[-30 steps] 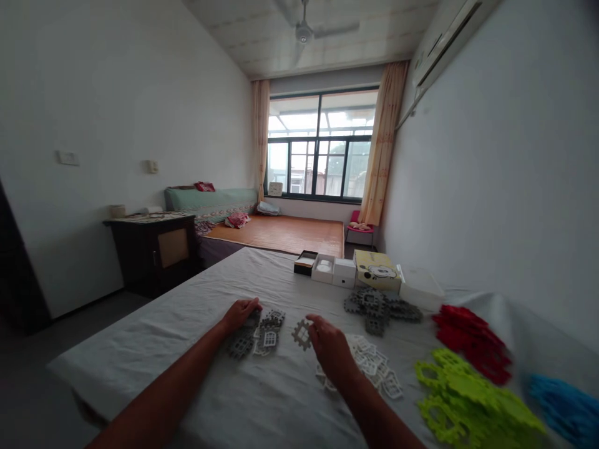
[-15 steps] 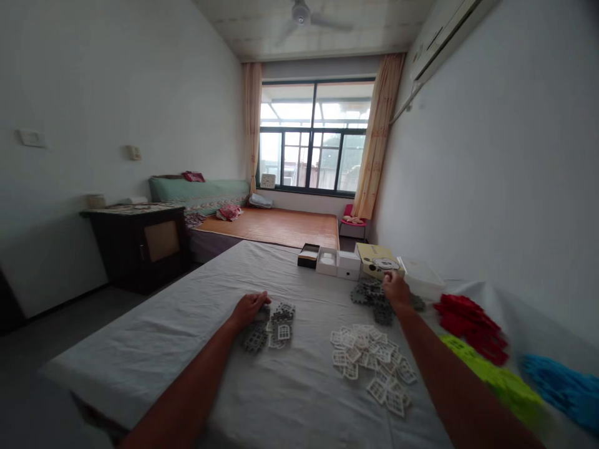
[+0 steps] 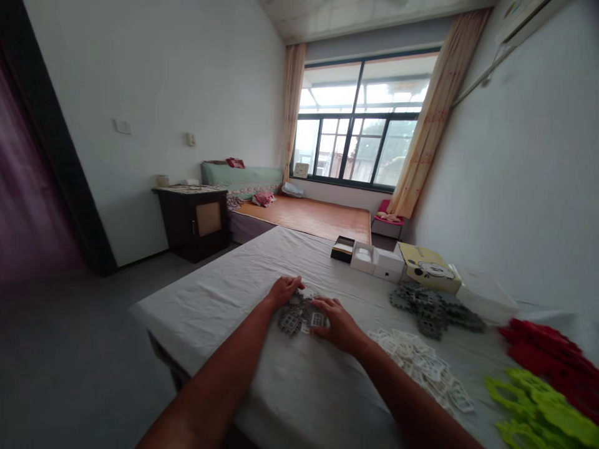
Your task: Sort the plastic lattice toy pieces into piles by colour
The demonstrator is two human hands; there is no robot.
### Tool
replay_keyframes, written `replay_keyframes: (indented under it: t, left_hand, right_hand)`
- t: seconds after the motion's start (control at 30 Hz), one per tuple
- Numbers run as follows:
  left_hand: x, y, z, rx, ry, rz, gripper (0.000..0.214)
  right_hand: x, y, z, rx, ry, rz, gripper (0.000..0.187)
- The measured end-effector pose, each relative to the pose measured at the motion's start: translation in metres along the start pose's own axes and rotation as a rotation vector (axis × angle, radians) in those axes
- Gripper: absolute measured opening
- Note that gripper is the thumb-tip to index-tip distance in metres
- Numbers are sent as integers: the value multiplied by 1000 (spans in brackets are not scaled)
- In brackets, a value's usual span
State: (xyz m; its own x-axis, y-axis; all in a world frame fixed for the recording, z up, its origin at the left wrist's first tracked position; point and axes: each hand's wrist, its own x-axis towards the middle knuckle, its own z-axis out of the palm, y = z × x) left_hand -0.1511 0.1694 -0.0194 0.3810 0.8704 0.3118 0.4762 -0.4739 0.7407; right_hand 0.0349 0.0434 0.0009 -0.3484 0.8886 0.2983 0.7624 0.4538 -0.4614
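Note:
My left hand is closed at the far edge of a small group of grey toothed pieces, with its fingers curled against a piece there. My right hand curves around the right side of this group, thumb and fingers apart. Between them lies a white window-shaped lattice piece on top of grey pieces. Just right of my right wrist spreads a pile of white lattice pieces, partly covered by my forearm. Farther back sits a larger heap of grey toothed pieces.
Along the table's back edge stand a black box, white boxes, a yellow carton and a clear-looking tray. Red pieces and lime-green pieces lie at the right. A white cloth covers the table.
My right hand has come from the grey heap at the back right to the small group beside my left hand. My view has turned left. The two small stacks now look closer together.

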Motion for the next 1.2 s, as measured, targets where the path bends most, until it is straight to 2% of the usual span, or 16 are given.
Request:
replay_keyframes:
  t: [0.17,0.27,0.37,0.53,0.67,0.73,0.83,0.93,1.03,1.1,1.2]
  left_hand:
    - [1,-1,0,-6,-11,-9,65]
    - [0,-1,0,-16,-8,-2,63]
    - [-1,-1,0,-34,2,-9,62]
    - [-2,1,0,-46,4,-29,63]
    - [-1,6,-3,-52,17,-9,62]
    - [0,8,-4,-46,13,-8,61]
    - [4,7,-6,-59,-6,6,59]
    - [6,7,-7,-93,-17,5,59]
    - [6,8,-8,-89,-25,-25,58]
    - [5,9,-8,-78,-32,-26,57]
    - [6,9,-7,-59,-43,-15,57]
  right_hand:
    - [-14,11,-10,114,86,68,45]
    - [-22,24,-19,193,53,200,28]
    - [-22,36,-23,183,25,279,21]
    - [-13,32,-10,-7,223,165,29]
    - [-11,14,0,-35,159,75,47]
    - [-11,4,-1,-88,145,60,49]
    - [-11,-9,-8,-100,200,62,47]
    - [-12,-17,-21,120,200,124,41]
    - [-23,-7,-44,315,41,183,42]
    - [-40,14,-67,230,35,208,42]
    - [-72,65,-110,-34,222,320,44]
